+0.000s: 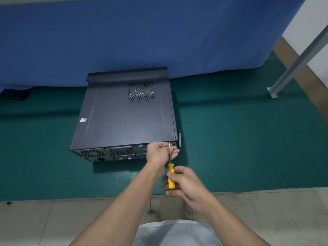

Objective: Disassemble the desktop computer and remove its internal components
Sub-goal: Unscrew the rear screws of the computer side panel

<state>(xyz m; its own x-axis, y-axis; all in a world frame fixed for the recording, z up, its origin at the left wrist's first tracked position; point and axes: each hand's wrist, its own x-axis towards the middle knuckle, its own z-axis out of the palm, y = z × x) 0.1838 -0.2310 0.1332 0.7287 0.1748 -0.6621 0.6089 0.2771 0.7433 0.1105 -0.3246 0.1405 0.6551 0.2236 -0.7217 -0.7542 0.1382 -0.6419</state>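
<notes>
At the computer case [124,110] rear corner, left hand [159,154] pinches the screwdriver [170,172] shaft, hiding the tip; right hand [186,185] loosely grips its yellow handle.

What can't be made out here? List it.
- Head view: the screwdriver tip and the screw head, hidden by the left hand.
- The computer case interior, closed under its side panel.
- Rear port labels, too small.
- Right hand fingers, blurred.
- The thin tool beside the case, too small to identify.
</notes>
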